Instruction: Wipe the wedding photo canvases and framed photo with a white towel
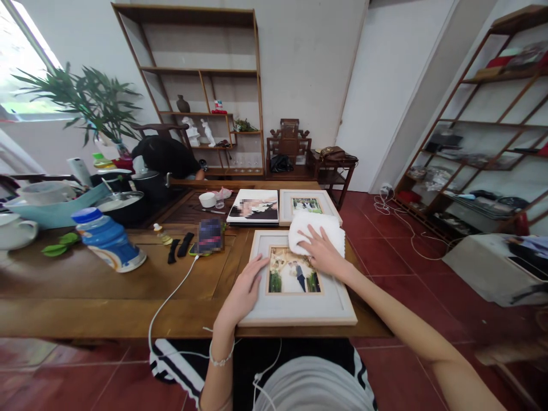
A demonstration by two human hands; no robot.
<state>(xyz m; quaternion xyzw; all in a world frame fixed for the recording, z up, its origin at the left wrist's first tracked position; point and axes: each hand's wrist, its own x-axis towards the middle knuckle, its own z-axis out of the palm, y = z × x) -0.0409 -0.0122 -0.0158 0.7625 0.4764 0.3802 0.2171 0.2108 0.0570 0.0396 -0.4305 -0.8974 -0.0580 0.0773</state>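
Note:
A white framed photo (299, 305) lies flat at the near edge of the wooden table (85, 291). My left hand (244, 288) rests on the frame's left border, fingers spread flat. My right hand (323, 254) lies flat on a folded white cloth (319, 228), pressing it onto the upper part of the frame's glass. Behind it lie a second white framed photo (306, 205) and a frameless photo print (254, 206).
A phone (209, 237) on a white cable, two black strips (180, 246), a blue-capped bottle (109, 240), bowls, a pot and a plant crowd the table's left. A person in black sits beyond the table. Shelves stand behind and on the right; cables cross the red floor.

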